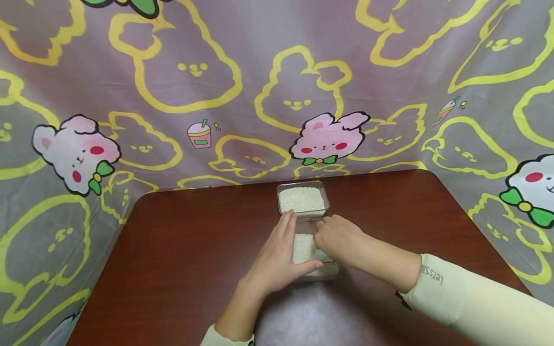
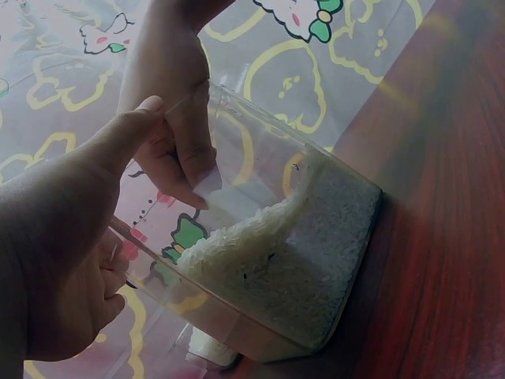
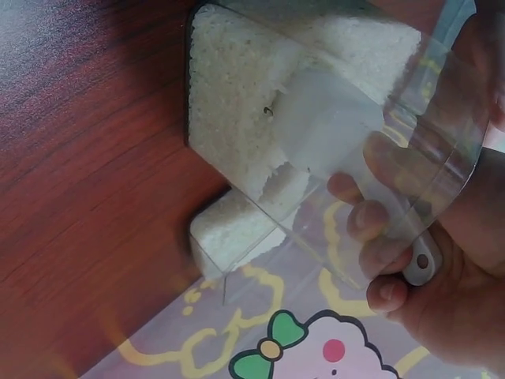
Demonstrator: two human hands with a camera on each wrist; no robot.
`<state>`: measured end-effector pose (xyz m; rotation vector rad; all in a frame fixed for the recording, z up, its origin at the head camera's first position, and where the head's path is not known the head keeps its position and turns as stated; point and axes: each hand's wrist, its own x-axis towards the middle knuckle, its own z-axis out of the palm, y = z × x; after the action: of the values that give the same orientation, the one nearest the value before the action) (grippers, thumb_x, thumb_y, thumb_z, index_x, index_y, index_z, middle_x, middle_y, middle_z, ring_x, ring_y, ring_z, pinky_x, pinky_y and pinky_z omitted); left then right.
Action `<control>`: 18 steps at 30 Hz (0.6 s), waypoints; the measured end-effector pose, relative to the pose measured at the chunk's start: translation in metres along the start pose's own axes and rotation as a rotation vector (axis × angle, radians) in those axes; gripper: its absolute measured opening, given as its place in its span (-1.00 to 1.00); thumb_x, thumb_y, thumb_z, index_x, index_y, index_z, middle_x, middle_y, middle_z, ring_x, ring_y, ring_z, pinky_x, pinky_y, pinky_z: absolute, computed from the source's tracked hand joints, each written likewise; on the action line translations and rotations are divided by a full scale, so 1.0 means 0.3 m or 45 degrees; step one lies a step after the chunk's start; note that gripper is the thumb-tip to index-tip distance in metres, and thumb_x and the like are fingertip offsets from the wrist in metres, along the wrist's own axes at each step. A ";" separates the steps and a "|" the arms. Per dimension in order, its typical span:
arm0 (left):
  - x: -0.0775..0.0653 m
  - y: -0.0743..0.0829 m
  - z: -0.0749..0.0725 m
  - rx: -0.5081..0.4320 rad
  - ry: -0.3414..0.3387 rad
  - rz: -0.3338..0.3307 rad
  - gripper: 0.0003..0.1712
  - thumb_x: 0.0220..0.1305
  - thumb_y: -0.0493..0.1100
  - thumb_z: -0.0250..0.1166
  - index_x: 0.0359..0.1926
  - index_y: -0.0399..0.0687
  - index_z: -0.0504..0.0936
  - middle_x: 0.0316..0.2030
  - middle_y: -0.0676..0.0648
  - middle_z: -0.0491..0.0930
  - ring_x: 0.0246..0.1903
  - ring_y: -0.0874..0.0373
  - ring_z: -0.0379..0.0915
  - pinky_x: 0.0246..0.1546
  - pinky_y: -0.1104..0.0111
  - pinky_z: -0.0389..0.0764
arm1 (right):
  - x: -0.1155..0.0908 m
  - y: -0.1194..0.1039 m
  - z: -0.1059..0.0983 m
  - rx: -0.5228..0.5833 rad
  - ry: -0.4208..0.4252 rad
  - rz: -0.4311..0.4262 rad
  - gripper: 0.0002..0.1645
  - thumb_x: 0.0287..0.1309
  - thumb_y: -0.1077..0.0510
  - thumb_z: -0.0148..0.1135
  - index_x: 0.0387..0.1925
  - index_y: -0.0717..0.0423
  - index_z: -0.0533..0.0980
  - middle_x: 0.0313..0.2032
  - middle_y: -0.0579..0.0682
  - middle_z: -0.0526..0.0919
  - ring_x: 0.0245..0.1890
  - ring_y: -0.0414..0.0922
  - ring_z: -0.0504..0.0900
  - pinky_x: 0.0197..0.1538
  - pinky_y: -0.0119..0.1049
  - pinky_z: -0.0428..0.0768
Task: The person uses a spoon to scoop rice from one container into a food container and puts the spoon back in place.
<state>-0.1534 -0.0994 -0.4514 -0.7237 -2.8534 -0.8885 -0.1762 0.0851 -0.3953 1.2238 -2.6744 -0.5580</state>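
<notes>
A clear plastic container [image 1: 323, 275] partly filled with white rice [image 1: 304, 247] sits in front of the person. My left hand [image 1: 277, 259] holds its left end, the thumb lying over the front rim and the fingers along the far side. My right hand [image 1: 339, 238] reaches in over the right side, and its fingers grip the handle of a white plastic scoop [image 3: 422, 264]. In the right wrist view the scoop's pale blade shows through the clear wall, down against the rice. The rice is banked into a slope in the left wrist view.
Right behind it stands a second clear container [image 1: 327, 199], filled with rice [image 1: 300, 198]. Both are on a dark red-brown wooden table [image 1: 186, 250]. A patterned cloth [image 1: 255, 96] hangs along the table's back and sides.
</notes>
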 end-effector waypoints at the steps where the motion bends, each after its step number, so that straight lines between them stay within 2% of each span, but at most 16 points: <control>1: -0.001 0.000 0.000 0.003 -0.001 0.000 0.33 0.06 0.47 0.29 0.56 -0.17 -0.14 0.56 -0.09 -0.17 0.54 0.05 -0.20 0.48 0.12 0.11 | 0.000 0.000 -0.002 0.005 -0.007 0.002 -0.89 -0.08 0.11 0.44 -0.51 0.06 0.68 -0.47 -0.01 0.61 -0.43 -0.04 0.55 -0.40 -0.23 0.54; 13: -0.002 0.002 0.000 0.006 -0.001 0.005 0.34 0.07 0.50 0.26 0.56 -0.19 -0.15 0.56 -0.11 -0.17 0.54 0.04 -0.21 0.48 0.13 0.10 | -0.006 0.010 -0.002 0.070 0.024 0.006 -0.83 -0.07 0.10 0.44 -0.43 0.10 0.67 -0.39 -0.01 0.62 -0.38 -0.03 0.54 -0.32 -0.21 0.56; 18: 0.001 0.000 0.000 0.002 0.012 0.016 0.34 0.06 0.49 0.27 0.55 -0.20 -0.14 0.56 -0.12 -0.15 0.54 0.03 -0.19 0.48 0.13 0.11 | 0.004 0.016 0.005 0.059 0.132 0.009 -0.80 -0.04 0.08 0.43 -0.37 0.10 0.68 -0.38 -0.02 0.64 -0.37 -0.06 0.57 -0.32 -0.21 0.58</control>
<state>-0.1536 -0.0994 -0.4513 -0.7342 -2.8377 -0.8859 -0.1808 0.0874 -0.3946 1.2193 -2.6178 -0.4212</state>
